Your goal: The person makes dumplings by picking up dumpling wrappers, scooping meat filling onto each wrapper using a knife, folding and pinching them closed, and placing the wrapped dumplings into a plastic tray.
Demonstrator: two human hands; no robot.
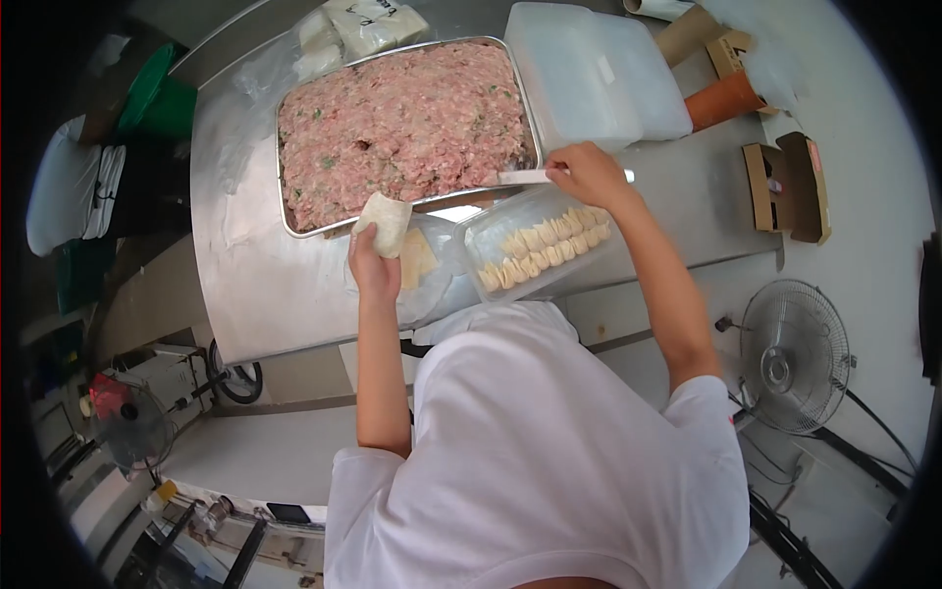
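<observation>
The metal tray of minced meat, long axis left to right, should be heavy, best gripped by its rim; the right hand grips a spatula, likely light and stiff, pointing left at the meat; by the tray's near edge, the left hand holds dough wrappers, probably soft and tearable, lengthwise front to back

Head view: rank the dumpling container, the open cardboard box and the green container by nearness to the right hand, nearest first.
From the right hand:
1. Dumpling container, just toward the body.
2. Open cardboard box, to its right.
3. Green container, far off left.
</observation>
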